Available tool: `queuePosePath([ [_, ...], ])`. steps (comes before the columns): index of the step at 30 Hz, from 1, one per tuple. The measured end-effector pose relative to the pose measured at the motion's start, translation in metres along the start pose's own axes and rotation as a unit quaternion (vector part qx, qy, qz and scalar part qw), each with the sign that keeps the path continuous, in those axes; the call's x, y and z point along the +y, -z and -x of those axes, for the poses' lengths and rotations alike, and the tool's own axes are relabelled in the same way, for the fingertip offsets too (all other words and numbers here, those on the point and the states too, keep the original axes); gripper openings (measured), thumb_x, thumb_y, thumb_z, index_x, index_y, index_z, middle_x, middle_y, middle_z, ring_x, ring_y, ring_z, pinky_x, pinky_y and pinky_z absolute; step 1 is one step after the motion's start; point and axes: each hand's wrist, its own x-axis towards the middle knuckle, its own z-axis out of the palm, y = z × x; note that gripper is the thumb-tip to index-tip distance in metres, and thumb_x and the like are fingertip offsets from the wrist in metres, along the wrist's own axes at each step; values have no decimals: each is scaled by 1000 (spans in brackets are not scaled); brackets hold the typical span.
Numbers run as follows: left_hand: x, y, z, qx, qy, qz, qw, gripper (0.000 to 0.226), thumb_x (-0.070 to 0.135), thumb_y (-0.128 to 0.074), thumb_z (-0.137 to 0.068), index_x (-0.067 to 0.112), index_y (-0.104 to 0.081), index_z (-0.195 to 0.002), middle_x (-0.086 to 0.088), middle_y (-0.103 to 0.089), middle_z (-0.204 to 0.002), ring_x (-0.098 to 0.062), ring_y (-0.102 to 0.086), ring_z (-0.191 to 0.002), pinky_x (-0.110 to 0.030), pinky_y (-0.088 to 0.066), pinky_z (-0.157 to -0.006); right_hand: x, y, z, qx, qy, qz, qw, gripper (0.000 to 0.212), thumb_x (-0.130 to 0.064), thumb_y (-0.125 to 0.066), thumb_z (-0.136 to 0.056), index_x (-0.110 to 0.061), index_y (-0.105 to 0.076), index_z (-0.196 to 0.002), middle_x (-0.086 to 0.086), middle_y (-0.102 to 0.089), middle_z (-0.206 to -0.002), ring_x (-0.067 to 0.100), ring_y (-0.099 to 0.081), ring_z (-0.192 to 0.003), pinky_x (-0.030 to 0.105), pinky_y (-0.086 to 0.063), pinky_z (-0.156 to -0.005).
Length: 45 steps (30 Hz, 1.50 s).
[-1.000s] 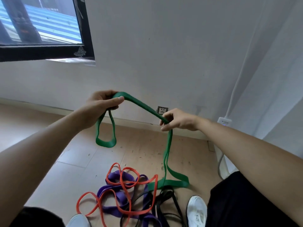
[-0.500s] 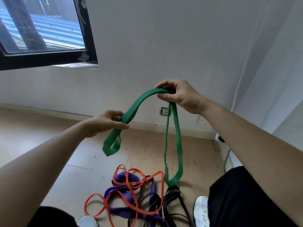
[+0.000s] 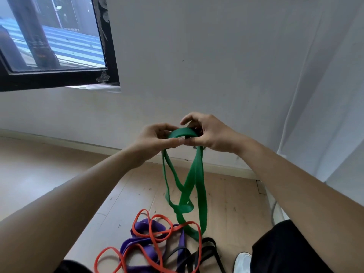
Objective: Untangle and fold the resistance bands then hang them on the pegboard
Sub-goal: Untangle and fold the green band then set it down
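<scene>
- A dark-framed window sits up and well to the left of the fingers, set in a pale wall.
- The left hand is raised in front of the wall, and its fingers curl over while the thumb presses from below, pinching the top fold of the green band.
- The green band bunches between the two sets of fingers and hangs straight below them in several crossing loops. Its lowest loop reaches the pile on the floor.
- The right hand is just beside the left, thumb tips about touching. Its fingers curl round the same fold, with the forefinger lifted above it.
- Far below the fingers, an orange band, a purple band and a black band lie tangled together on the floor.
- A white shoe shows below and to the right of the fingers, next to the black band.
</scene>
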Motion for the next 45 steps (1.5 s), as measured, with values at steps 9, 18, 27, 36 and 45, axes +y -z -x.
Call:
queuePosePath([
  [9,8,-1,2,29,-24,42,998,48,33,-78,-71,7,-71,-111,-6,-73,-97,-12,-68,-87,-21,-53,-79,10,-12,5,-12,-42,-137,990,38,-9,-84,-80,-5,-65,-113,15,-66,-93,24,-65,-86,47,-57,-88],
  [18,12,13,10,63,-27,99,993,34,22,-71,-84,6,-69,-114,10,-72,-80,-5,-65,-75,-17,-52,-72,28,-34,7,-64,-105,-110,986,35,-12,-82,-82,2,-65,-110,14,-65,-95,24,-65,-89,50,-56,-94],
  [27,-3,43,19,48,31,34,998,53,38,-86,-67,15,-69,-111,8,-73,-82,-9,-68,-80,-26,-56,-83,11,-4,2,79,-38,-207,974,32,1,-76,-84,4,-65,-114,10,-68,-92,19,-67,-82,35,-57,-81],
  [36,19,10,9,86,-41,32,995,27,27,-80,-83,20,-72,-108,0,-74,-91,-17,-71,-85,-29,-55,-83,-22,4,-1,87,77,-29,993,30,-12,-69,-95,-8,-68,-124,2,-73,-104,16,-70,-97,26,-56,-87],
  [45,26,4,4,110,-58,34,992,22,12,-76,-87,13,-72,-109,-7,-75,-98,-16,-70,-88,-32,-58,-88,-16,-6,-1,55,33,-72,995,44,-8,-75,-89,-5,-57,-130,11,-72,-106,18,-72,-97,30,-59,-85],
])
